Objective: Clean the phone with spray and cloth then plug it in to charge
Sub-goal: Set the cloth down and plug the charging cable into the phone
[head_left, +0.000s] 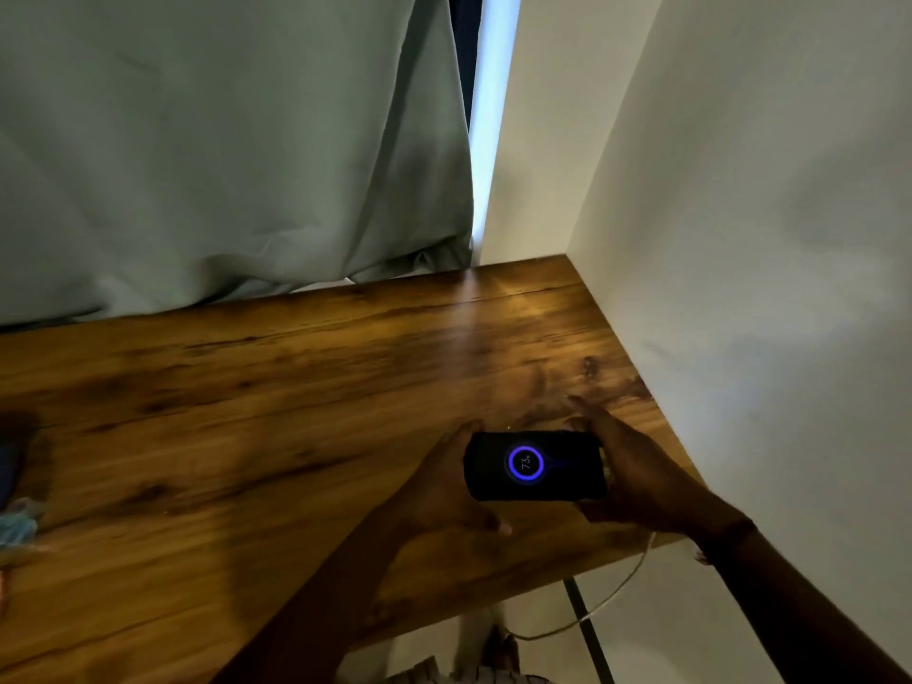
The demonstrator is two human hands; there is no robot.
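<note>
Dim light is falling across a brown wooden table (247, 412) that is sitting in a corner, with a white wall (765, 239) running along its right side and a pale green curtain (222, 140) hanging behind its far edge. A bright strip of daylight is showing between the curtain and the wall.

Near the table's right near corner, a phone (534, 465) is lying sideways between two hands, just above or on the tabletop; which of the two cannot be told. Its screen is glowing with a blue ring and the figure 73.

The left hand (444, 491) is cupping the phone's left end, fingers loosely curled around it. The right hand (636, 476) is gripping the right end, fingers spread over the far edge and thumb along the near edge.

A pale cable (612, 594) is trailing from under the right wrist down past the table's edge toward the floor. At the far left edge, a blurred blue and light-coloured object (15, 515) is lying on the table.
</note>
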